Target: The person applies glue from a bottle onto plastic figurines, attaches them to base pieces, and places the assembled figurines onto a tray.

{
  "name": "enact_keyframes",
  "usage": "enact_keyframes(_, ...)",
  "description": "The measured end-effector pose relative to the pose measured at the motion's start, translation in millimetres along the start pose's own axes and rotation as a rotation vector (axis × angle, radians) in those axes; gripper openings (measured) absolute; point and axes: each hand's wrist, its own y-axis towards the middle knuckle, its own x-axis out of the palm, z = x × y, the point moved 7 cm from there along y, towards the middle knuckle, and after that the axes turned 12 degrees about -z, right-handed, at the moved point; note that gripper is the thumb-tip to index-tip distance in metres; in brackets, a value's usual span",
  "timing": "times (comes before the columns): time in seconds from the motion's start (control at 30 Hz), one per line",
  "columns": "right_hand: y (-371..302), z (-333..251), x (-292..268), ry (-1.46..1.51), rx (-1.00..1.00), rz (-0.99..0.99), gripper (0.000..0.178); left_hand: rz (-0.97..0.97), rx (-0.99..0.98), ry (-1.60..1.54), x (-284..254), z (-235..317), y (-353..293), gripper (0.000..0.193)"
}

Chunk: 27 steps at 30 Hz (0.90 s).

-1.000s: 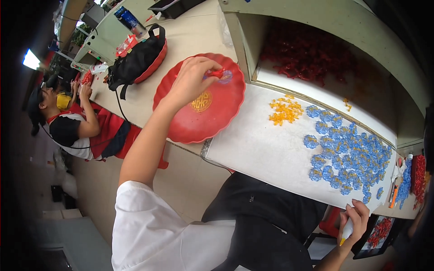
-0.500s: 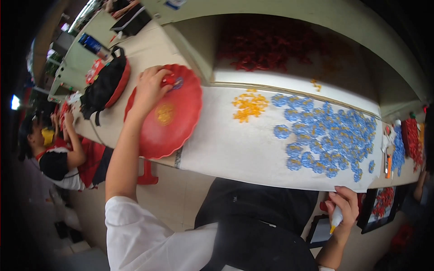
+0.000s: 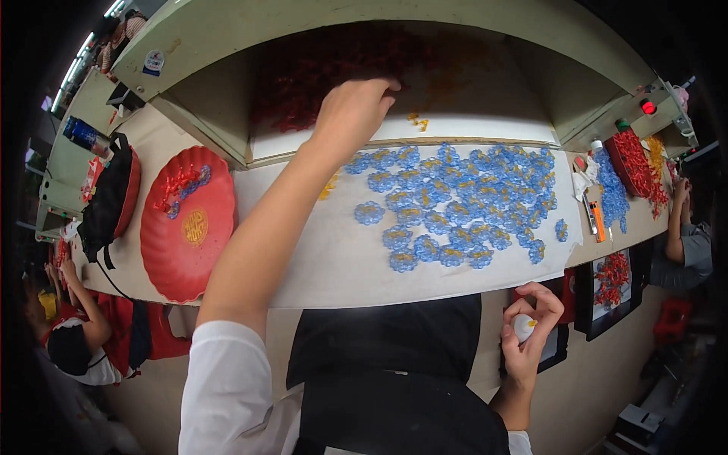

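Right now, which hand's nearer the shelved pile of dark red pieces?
Left hand, at the pile; right hand is farther, by the front edge of the white sheet.

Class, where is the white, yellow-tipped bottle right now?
In the head view, the white, yellow-tipped bottle is at the lower right, held in the person's right hand, below the near edge of the white sheet bearing blue flower pieces.

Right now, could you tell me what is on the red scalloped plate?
Red pieces and blue ones lie on the far half of the plate; a gold emblem shows near its middle. The surface beneath those pieces is covered.
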Motion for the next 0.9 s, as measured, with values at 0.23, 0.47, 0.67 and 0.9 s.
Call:
enact_keyframes(0.23,-29,4,-21,-0.070,0.045,0.120,0.039,0.253,0.264,0.517,54,-14,68,0.023)
enact_keyframes(0.47,-9,-2,-14,0.051,0.153,0.155,0.038,0.305,0.065,-0.610,26,-38,36,0.025)
enact_keyframes(0.67,-9,-16,-13,-0.056,-0.005,0.180,0.037,-0.178,-0.136,-1.413,42,31,-66,0.022)
enact_keyframes(0.9,11,-40,-16,0.364,-0.279,0.303,0.041,-0.512,-0.173,-1.730,88,78,-156,0.021)
